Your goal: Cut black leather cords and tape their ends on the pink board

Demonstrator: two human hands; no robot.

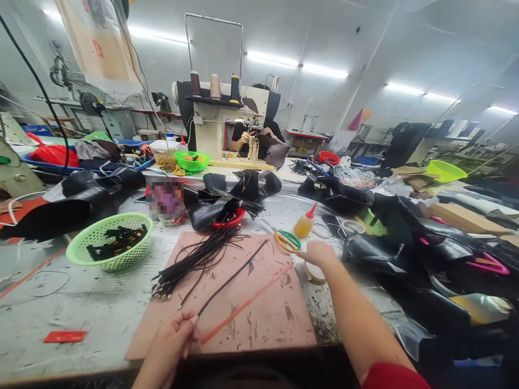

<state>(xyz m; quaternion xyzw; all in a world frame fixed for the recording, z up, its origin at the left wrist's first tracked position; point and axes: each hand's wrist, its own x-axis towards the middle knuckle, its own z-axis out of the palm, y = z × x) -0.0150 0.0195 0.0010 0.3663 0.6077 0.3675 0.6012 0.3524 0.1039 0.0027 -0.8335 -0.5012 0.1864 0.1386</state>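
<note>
My left hand (178, 335) pinches the near end of a black braided cord (233, 276). That cord runs slantwise over a pinkish work board (275, 319). Beside it lies a bundle of black cords (198, 256) with pale ends, and a flat orange strip (247, 303) rests to its right. At the board's right edge my right hand (320, 254) is above a small round tub (315, 273), fingers curled together. What those fingers hold, if anything, is hidden. Scissors (287, 241) with green and yellow handles lie just beyond its fingertips, below a glue bottle (305, 221) with a red tip.
A pale green basket (111, 240) of black pieces stands left. Black leather pieces (377, 254) are heaped on the right, with more (81, 202) at back left. A red tag (65, 336) lies front left. Across the table, a person (259, 135) works at a sewing machine (208, 124).
</note>
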